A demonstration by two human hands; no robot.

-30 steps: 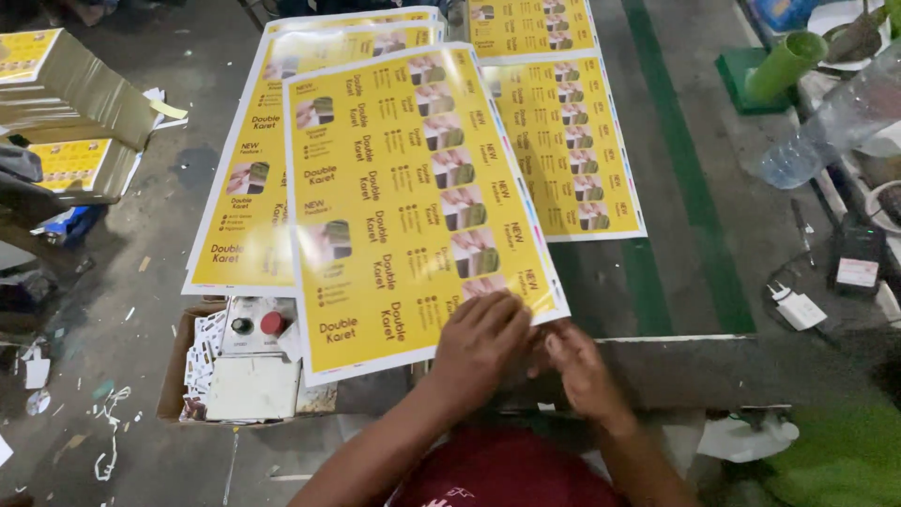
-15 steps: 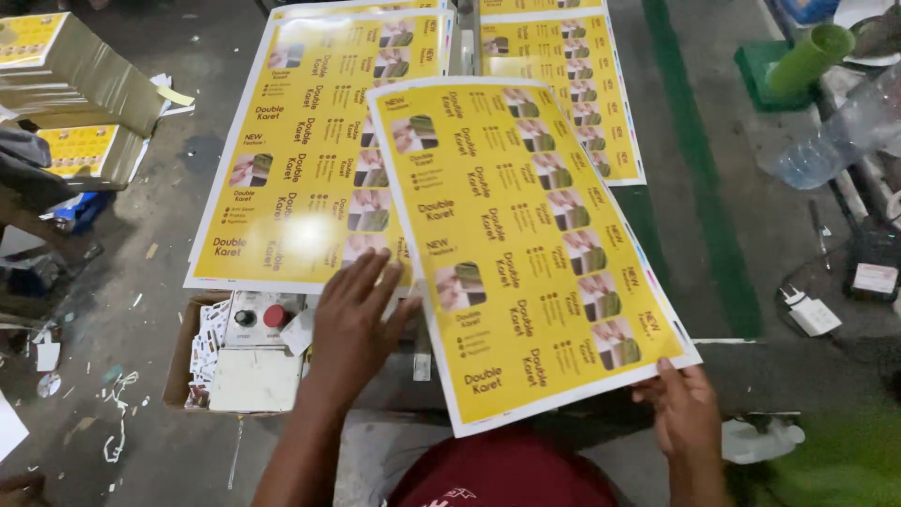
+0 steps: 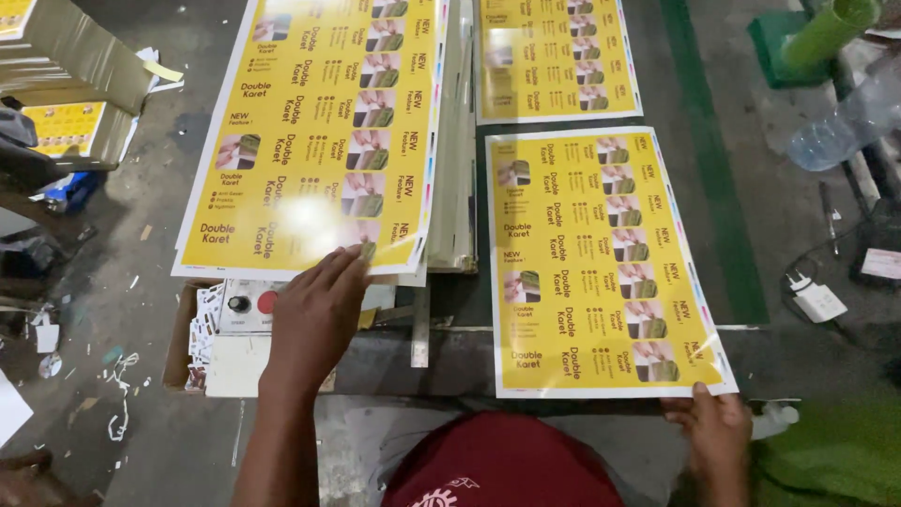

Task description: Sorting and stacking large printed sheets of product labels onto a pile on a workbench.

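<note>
Dark, scuffed tabletop (image 3: 741,235), print-shop clutter around. Glossy yellow printed sheet (image 3: 601,263) lies flat, near right: thin, light, floppy, slick; best taken by edges. Right hand (image 3: 718,441) pinches its near corner. Left hand (image 3: 319,314) flat, fingers spread, on left stack of yellow sheets (image 3: 310,131).

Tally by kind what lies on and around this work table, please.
Yellow printed sheets or stacks lying flat: 3
Clear plastic bottles: 1
Green tubes: 1
Control boxes with buttons: 1
Hands on sheets: left hand, right hand: 2
Total: 8
</note>
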